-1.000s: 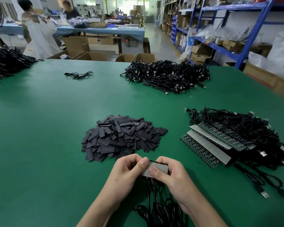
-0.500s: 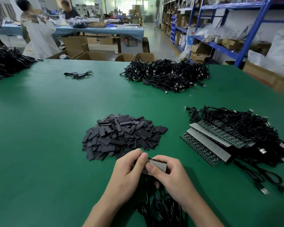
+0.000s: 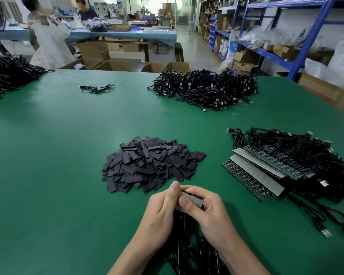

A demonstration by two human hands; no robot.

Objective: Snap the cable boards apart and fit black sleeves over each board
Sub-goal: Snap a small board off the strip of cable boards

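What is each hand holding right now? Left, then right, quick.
Left hand: pinches the left end of the board strip.
Right hand: grips the same strip, thumb on its grey face.

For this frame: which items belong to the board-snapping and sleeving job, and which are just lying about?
Job: board strip gripped by left hand and right hand; pile of black sleeves; stacked board strips with cables.

Lying about: far cable heap; single loose cable; left-edge cable heap; cardboard boxes; blue shelving.
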